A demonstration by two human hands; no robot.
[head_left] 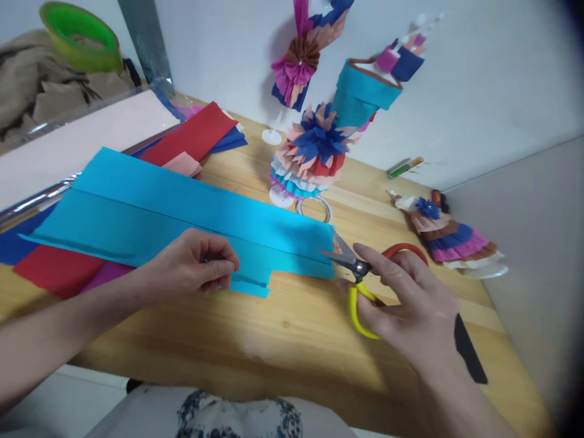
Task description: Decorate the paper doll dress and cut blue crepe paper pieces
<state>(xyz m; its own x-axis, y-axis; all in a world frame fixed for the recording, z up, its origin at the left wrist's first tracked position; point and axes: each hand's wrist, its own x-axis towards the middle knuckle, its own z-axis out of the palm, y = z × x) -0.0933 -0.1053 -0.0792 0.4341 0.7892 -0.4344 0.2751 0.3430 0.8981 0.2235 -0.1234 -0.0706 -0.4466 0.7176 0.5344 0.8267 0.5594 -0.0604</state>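
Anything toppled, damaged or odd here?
The small ruffled paper dress at the right looks toppled: it lies on its side, while the larger ruffled dress stands. The turquoise paper has a stepped near edge, possibly from cutting. No spill shows.

The folded crepe paper [182, 207] is a plain turquoise blue, and the sheets near it are red, deep blue, purple and pale peach. The scissors [360, 267] have one red handle, one yellow handle and silver-grey blades. The tape roll [82, 39] is yellow-green outside and bright green within. On the small paper dress [456, 237], ruffled bands run peach, brown, blue, magenta, brown and white. The tabletop [292, 340] shows honey-toned wood grain.
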